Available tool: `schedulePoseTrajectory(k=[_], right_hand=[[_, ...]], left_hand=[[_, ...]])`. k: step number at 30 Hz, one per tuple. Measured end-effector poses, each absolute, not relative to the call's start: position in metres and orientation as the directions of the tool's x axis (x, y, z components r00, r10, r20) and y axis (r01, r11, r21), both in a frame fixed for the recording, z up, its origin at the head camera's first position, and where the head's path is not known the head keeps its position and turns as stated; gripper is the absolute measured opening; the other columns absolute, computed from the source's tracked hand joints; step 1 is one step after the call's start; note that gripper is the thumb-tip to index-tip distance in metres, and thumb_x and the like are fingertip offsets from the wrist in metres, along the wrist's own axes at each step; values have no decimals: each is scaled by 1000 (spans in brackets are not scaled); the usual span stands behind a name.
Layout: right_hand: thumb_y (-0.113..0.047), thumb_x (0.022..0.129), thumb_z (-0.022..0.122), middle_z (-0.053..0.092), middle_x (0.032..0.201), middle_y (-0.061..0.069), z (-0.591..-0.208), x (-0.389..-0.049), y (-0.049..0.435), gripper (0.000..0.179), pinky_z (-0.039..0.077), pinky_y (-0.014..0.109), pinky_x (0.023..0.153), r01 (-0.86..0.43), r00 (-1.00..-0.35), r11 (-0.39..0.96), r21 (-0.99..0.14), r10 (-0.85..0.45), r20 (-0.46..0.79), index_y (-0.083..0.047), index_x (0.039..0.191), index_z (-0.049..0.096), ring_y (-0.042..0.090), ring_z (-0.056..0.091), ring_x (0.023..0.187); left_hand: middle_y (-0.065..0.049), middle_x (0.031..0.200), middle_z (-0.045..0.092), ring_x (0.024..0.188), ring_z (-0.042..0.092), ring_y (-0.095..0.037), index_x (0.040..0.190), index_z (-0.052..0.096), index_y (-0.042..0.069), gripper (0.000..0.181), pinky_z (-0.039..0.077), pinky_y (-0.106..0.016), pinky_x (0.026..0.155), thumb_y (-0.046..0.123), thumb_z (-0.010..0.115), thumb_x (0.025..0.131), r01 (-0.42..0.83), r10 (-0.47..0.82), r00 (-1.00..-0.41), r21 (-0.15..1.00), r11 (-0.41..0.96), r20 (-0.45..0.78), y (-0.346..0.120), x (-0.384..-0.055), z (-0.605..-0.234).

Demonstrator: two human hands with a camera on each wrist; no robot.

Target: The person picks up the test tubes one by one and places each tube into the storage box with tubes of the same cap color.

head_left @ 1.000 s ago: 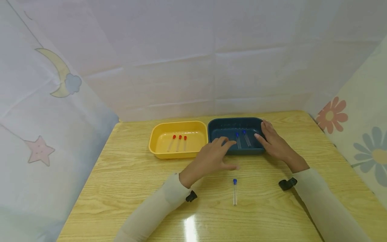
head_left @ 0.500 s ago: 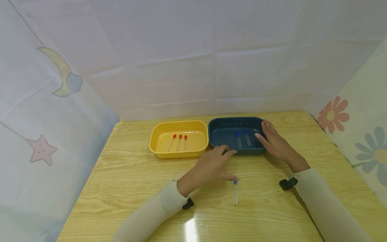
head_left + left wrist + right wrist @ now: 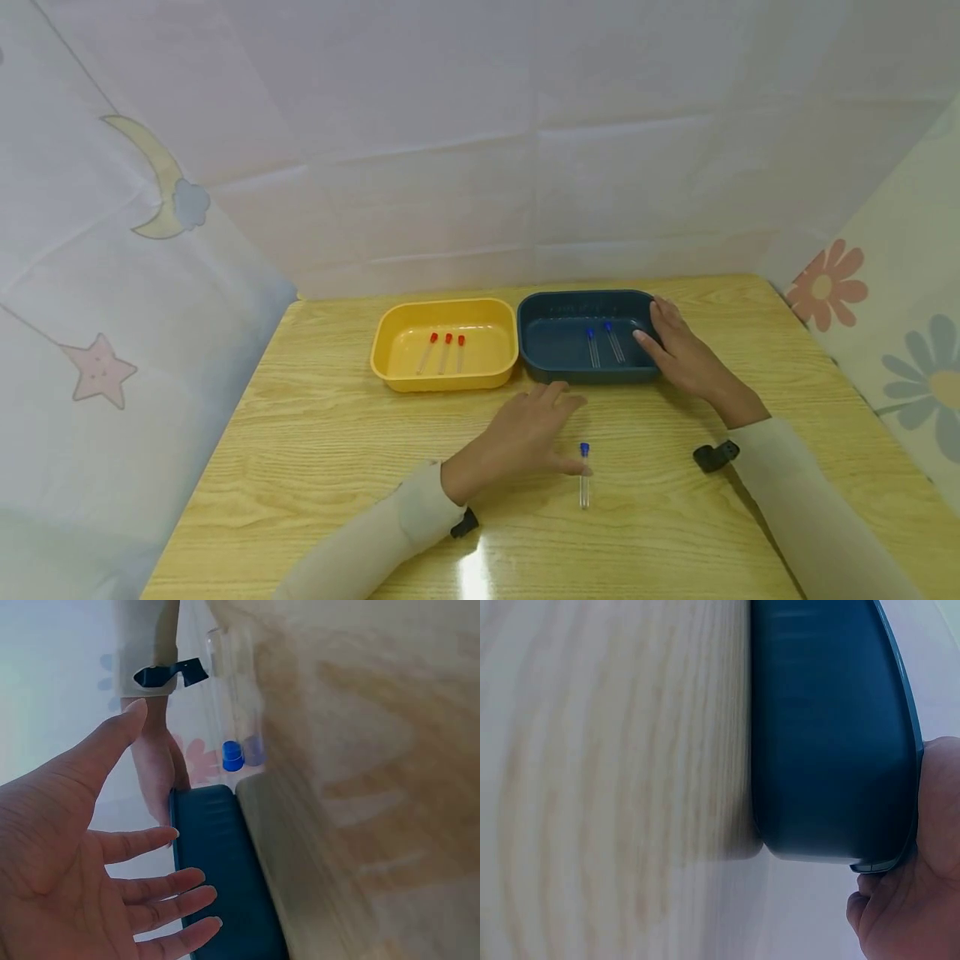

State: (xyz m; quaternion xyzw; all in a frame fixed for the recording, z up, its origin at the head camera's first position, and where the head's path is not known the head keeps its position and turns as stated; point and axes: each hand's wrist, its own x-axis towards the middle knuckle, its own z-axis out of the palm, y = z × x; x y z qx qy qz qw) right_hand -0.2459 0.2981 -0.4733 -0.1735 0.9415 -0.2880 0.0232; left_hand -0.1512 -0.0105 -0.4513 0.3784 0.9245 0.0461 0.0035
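Note:
A clear test tube with a blue cap (image 3: 584,493) lies on the wooden table, its cap toward the trays. Over it hovers my left hand (image 3: 517,442), fingers spread, the thumb covering part of the tube in the head view. In the left wrist view this hand (image 3: 82,862) holds nothing, and the tube's blue cap (image 3: 232,756) shows beyond the thumb. My right hand (image 3: 688,358) grips the right end of the dark blue tray (image 3: 555,377), thumb over the rim and fingers outside. Two blue-capped test tubes (image 3: 603,343) lie inside that tray.
A yellow tray (image 3: 390,379) stands left of the blue one, against it, with three red-capped test tubes (image 3: 447,354) inside. A pale cloth wall (image 3: 420,208) rises behind the table (image 3: 300,483), and more printed cloth stands on both sides.
My left hand has come down and back from the blue tray's front edge to above the loose test tube. The right hand stays at the tray's right end.

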Motion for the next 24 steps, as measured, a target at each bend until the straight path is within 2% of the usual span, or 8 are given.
schedulePoseTrajectory(k=[12,18,24], right_hand=[[-45,111,33,-15,168,17,-471,-243,297,78,5,68,117,-324,-937,766,-556,-342,75,4,160,-2,38,-14,153],[-44,112,33,-15,167,17,-471,-243,297,77,5,69,116,-328,-935,762,-558,-348,74,4,159,-3,41,-13,153],[-45,111,34,-15,168,16,-470,-243,297,77,6,70,116,-329,-935,764,-555,-346,78,3,160,-3,42,-12,153]], left_hand=[[-6,152,43,137,46,-23,153,45,18,101,49,-37,101,81,66,77,719,720,-694,61,693,6,-10,-139,-459],[1,135,48,122,49,-17,151,47,18,105,49,-37,94,84,65,72,735,737,-676,59,675,-8,-8,-136,-463],[3,124,49,112,50,-15,146,50,19,107,48,-34,84,88,65,66,722,721,-691,3,692,-50,0,-136,-466]])
